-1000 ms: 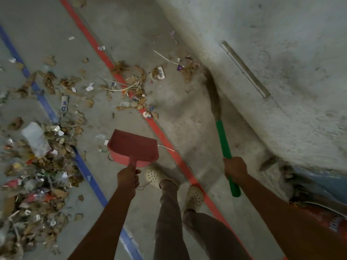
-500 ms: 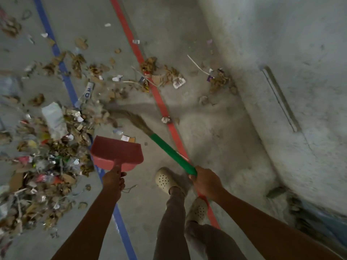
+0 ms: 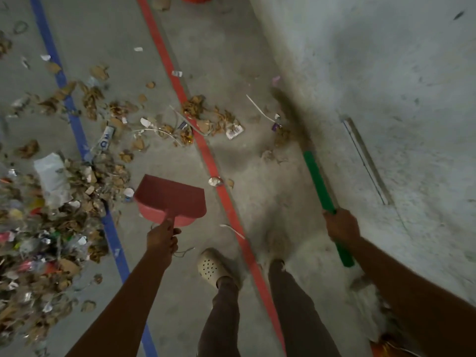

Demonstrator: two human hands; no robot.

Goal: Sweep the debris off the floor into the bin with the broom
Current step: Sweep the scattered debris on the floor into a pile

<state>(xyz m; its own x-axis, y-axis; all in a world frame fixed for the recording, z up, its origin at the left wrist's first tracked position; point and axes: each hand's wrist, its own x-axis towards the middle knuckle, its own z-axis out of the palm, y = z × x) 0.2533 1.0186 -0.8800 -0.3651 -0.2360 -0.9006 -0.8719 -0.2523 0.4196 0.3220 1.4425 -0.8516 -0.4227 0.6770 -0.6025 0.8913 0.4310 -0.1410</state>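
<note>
The right hand (image 3: 341,225) has its grip closed round the green handle of the broom (image 3: 318,176), with a short stub showing behind the fist. The blurred bristle head reaches far along the foot of the wall (image 3: 386,73). The left hand (image 3: 162,238) grips the stem of the red dustpan (image 3: 172,199), just right of the large debris pile (image 3: 51,215). Loose leaves and scraps (image 3: 206,122) straddle the red line (image 3: 226,202). The broom looks light, with a stiff shaft and soft bristles. Holding it near the handle's end gives reach. No bin can be made out.
</note>
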